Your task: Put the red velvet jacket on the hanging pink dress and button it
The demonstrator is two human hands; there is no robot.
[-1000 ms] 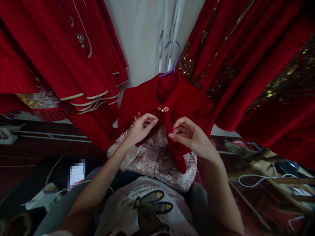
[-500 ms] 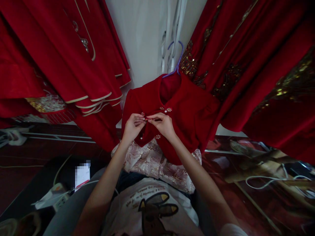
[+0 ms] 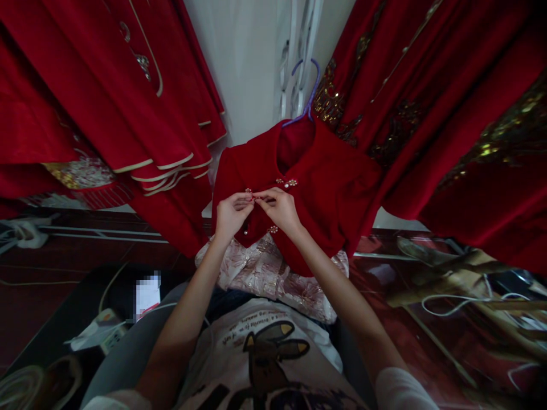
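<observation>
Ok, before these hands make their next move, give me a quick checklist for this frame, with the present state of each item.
1. Left hand and right hand meeting at the front of the red jacket: ok.
2. Top clasp joined: ok, its two halves sit side by side.
3. Fastening between the hands closed: cannot tell, the fingers cover it.
4. Lower flower ornament joined to the pearl opposite: not ok, they lie apart.
5. Purple hanger in the jacket: ok, its hook stands above the neckline.
</observation>
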